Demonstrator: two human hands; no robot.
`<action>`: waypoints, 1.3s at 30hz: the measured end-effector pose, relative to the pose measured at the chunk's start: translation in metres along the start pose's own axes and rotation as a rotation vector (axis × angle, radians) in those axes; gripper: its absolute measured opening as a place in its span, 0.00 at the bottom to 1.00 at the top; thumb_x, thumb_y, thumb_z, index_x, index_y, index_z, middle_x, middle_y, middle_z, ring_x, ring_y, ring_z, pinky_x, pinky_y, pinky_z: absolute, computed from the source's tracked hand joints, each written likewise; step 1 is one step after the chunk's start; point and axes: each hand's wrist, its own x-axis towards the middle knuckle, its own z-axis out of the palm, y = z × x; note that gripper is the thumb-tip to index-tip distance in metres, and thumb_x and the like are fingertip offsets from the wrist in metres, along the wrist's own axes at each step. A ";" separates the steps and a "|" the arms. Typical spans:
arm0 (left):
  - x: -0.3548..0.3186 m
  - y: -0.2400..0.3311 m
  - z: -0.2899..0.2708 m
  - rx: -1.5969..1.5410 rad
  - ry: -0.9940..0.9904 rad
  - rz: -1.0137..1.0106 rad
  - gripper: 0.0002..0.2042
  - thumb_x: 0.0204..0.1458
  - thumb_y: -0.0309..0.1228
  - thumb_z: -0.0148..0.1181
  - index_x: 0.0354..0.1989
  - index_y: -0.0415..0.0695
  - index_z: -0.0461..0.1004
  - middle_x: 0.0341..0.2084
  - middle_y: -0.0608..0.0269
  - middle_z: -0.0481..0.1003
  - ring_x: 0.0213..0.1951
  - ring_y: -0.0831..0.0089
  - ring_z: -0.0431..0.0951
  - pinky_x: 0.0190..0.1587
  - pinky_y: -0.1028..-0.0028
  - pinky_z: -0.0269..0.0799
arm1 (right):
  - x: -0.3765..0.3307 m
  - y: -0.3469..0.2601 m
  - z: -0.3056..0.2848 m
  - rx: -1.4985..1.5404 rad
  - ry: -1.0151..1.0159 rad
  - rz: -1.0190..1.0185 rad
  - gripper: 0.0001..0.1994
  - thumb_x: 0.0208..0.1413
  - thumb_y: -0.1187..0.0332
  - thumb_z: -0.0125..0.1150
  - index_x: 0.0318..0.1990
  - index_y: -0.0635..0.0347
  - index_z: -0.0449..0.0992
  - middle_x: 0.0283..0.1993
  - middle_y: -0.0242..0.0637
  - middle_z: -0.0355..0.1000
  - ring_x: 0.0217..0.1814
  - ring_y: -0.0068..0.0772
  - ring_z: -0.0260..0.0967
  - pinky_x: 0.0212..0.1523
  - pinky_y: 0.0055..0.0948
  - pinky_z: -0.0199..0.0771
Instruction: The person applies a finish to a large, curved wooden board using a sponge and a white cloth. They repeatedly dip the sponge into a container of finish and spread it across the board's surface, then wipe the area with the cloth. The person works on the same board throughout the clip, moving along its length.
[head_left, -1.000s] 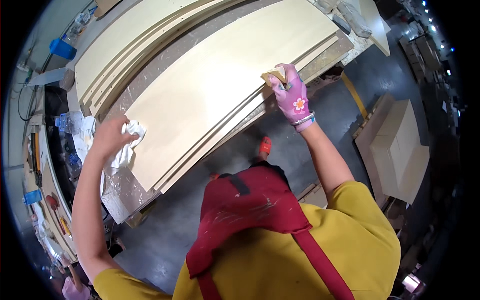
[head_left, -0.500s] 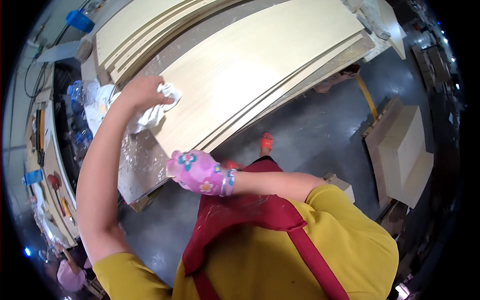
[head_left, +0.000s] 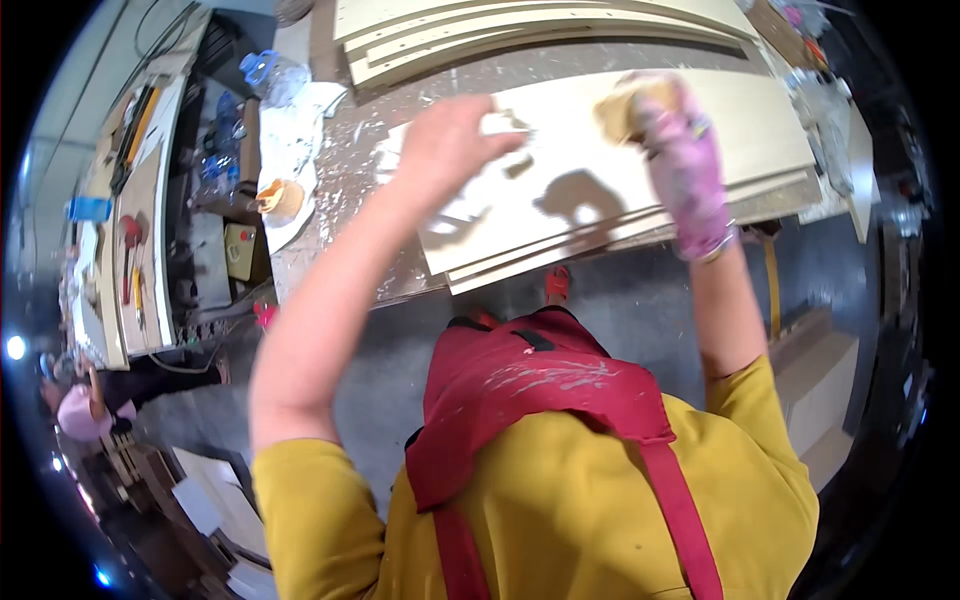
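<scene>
A pale flat board lies on top of another on the workbench in front of me. Over its left end, my bare left hand is closed on a crumpled white cloth, blurred by motion. My right hand, in a pink flowered glove, is raised over the board's right part with its fingers wrapped round a tan pad. Blur hides what the pad is made of. The right hand's shadow falls on the board between the hands.
More boards are stacked at the bench's far side. A white cloth, an orange-rimmed tan object and a clear bottle sit at the left. Tools lie on a side bench; another person is at far left.
My right hand has gone from near the board's left front corner up and right over the board. The left hand has moved with its cloth onto the board, and my view has turned.
</scene>
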 end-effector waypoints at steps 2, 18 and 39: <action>-0.011 0.030 0.023 -0.257 0.240 0.089 0.22 0.46 0.48 0.66 0.39 0.41 0.75 0.36 0.51 0.76 0.40 0.53 0.76 0.44 0.62 0.71 | 0.041 -0.021 0.001 -0.106 -0.109 -0.056 0.15 0.59 0.68 0.57 0.51 0.67 0.70 0.45 0.41 0.74 0.45 0.30 0.75 0.46 0.28 0.80; -0.029 0.072 0.121 -0.335 0.221 0.001 0.18 0.51 0.37 0.59 0.50 0.44 0.72 0.46 0.56 0.74 0.51 0.57 0.72 0.53 0.61 0.66 | 0.027 0.077 0.196 -0.662 -1.925 -0.434 0.09 0.47 0.72 0.58 0.38 0.55 0.72 0.26 0.42 0.73 0.29 0.47 0.73 0.28 0.42 0.71; -0.029 0.074 0.122 -0.295 0.391 0.041 0.21 0.39 0.34 0.68 0.44 0.48 0.74 0.45 0.60 0.70 0.52 0.59 0.67 0.52 0.60 0.60 | 0.144 0.113 0.201 -0.897 -1.632 -0.459 0.11 0.46 0.73 0.61 0.39 0.52 0.75 0.27 0.41 0.73 0.30 0.46 0.74 0.30 0.39 0.73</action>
